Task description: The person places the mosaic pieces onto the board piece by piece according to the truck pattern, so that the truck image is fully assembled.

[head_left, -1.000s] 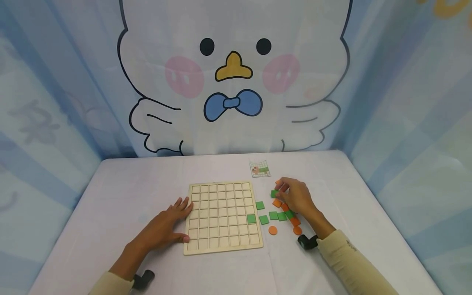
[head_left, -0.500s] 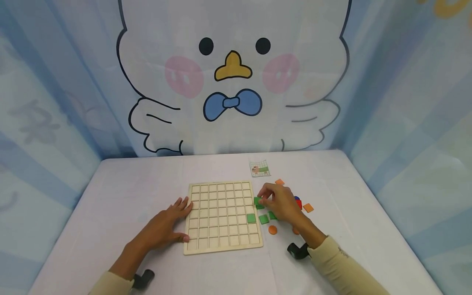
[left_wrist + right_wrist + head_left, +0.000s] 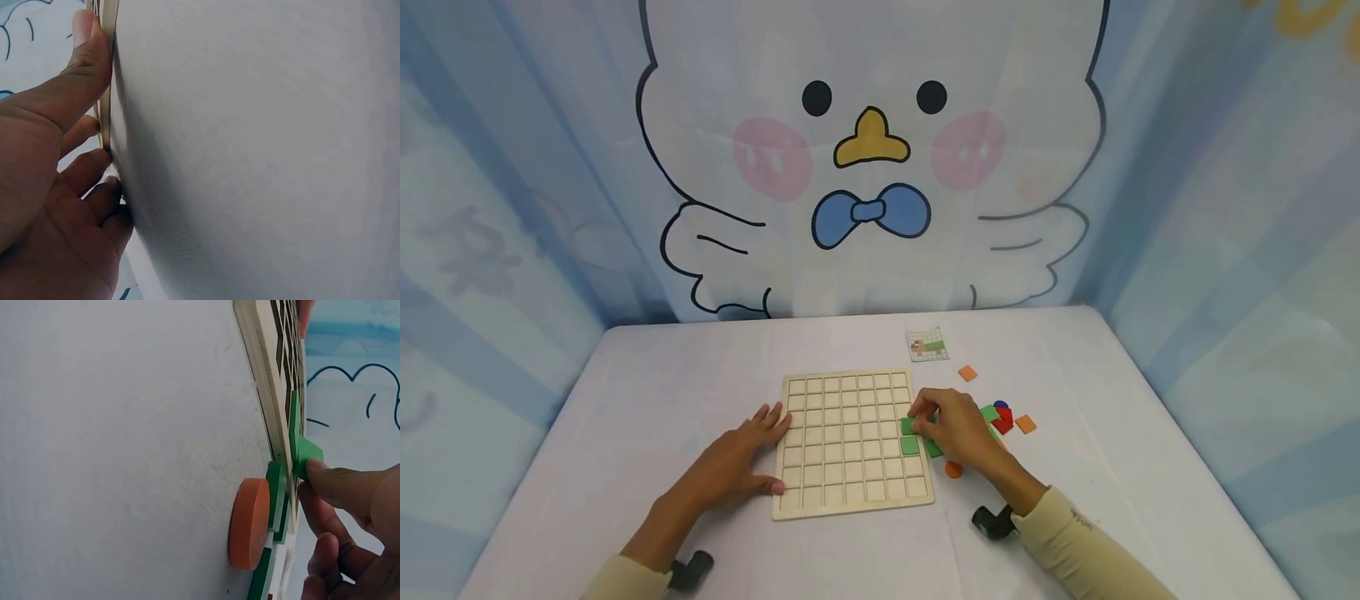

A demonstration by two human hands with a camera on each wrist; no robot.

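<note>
A wooden grid board (image 3: 844, 433) lies on the table, with one green square tile (image 3: 909, 446) seated in its rightmost column. My right hand (image 3: 958, 427) pinches a second green square tile (image 3: 309, 452) between thumb and finger. That tile is tilted, low over the cell just beyond the seated one; in the right wrist view its lower edge is by the seated tile. My left hand (image 3: 737, 458) rests against the board's left side, its fingers spread along the edge and its thumb (image 3: 84, 44) on the near left rim.
Right of the board lie loose green tiles (image 3: 934, 448), an orange round piece (image 3: 953, 469), red pieces (image 3: 1003, 420), a blue piece (image 3: 1001, 404) and orange squares (image 3: 1026, 424), partly hidden by the right hand. A picture card (image 3: 927, 343) lies beyond the board.
From the loose pieces, my right hand has moved left and toward me with a green tile, onto the board's right column. Red and blue pieces have come into sight. The left hand stays put.
</note>
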